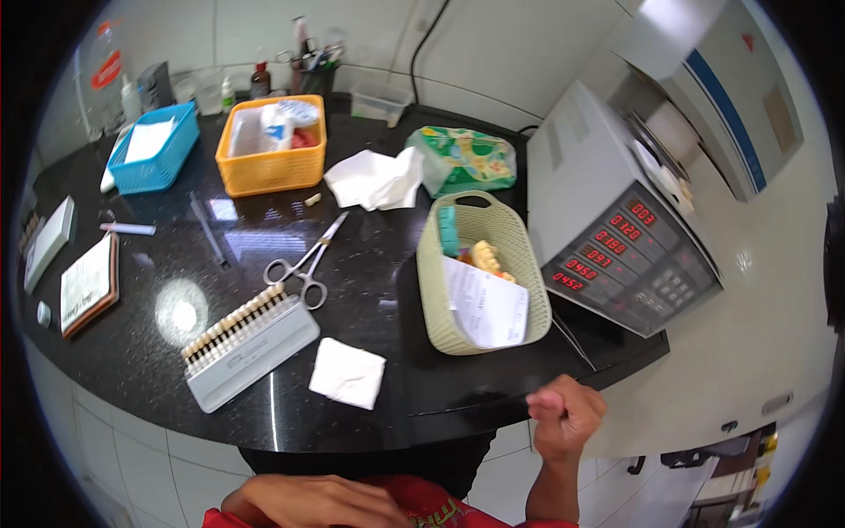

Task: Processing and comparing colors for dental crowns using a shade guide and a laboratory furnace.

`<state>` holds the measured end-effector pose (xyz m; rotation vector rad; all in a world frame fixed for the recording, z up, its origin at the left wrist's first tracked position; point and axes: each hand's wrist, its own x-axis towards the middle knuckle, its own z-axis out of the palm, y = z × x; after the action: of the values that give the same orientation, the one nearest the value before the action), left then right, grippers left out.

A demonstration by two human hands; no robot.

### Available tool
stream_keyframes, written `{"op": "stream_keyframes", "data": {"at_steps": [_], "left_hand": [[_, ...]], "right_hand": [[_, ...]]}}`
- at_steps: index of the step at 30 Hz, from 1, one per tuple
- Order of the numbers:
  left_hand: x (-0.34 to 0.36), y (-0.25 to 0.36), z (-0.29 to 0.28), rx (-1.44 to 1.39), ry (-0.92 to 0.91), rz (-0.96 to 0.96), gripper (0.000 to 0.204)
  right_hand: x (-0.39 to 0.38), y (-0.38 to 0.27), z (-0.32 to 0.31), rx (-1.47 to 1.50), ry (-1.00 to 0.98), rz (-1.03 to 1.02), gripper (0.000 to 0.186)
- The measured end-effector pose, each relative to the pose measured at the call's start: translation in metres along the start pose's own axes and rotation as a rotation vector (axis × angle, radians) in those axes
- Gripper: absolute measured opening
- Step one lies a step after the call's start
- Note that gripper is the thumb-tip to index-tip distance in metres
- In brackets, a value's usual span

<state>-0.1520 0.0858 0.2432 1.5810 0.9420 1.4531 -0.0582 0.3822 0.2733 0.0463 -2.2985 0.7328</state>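
My left hand point(321, 503) is low in front of my red shirt, fingers stretched out and loosely together, with nothing seen in it. Beyond the counter's front edge, my right hand point(568, 412) is raised with its fingers curled closed; whatever it may hold is hidden. Nearest to it is a pale green basket point(429, 299) with a paper slip point(486, 304), a yellowish dental model point(484, 257) and a teal piece point(448, 231). Thin dark tweezers point(574, 339) lie beside the basket. A folded white tissue point(349, 373) rests left of it, next to a tooth shade guide point(251, 348).
Scissors point(308, 273) lie behind the shade guide. Blue point(151, 178) and orange point(273, 169) baskets, a crumpled tissue point(377, 179) and a green packet point(466, 160) stand farther back. A grey machine with red digits point(607, 233) fills the right. A notebook point(90, 283) lies far left.
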Motion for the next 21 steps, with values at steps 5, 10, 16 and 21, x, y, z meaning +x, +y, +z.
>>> {"op": "stream_keyframes", "data": {"at_steps": [5, 10, 16, 21], "left_hand": [[0.003, -0.081, 0.025, 0.23, -0.056, -0.384, 0.048], [-0.059, -0.164, 0.033, 0.197, -0.005, -1.366, 0.052], [-0.146, -0.181, 0.039, 0.786, 0.451, -1.308, 0.054], [-0.255, -0.255, 0.035, 0.953, 0.307, -1.216, 0.059]], "right_hand": [[-0.005, 0.021, 0.004, -0.021, 0.097, 0.049, 0.012], [-0.004, 0.044, -0.012, -0.218, 0.241, 0.049, 0.01], [-0.004, 0.09, -0.065, -0.458, 0.66, 0.22, 0.026], [0.014, 0.128, -0.106, -0.616, 0.66, 0.275, 0.048]]}}
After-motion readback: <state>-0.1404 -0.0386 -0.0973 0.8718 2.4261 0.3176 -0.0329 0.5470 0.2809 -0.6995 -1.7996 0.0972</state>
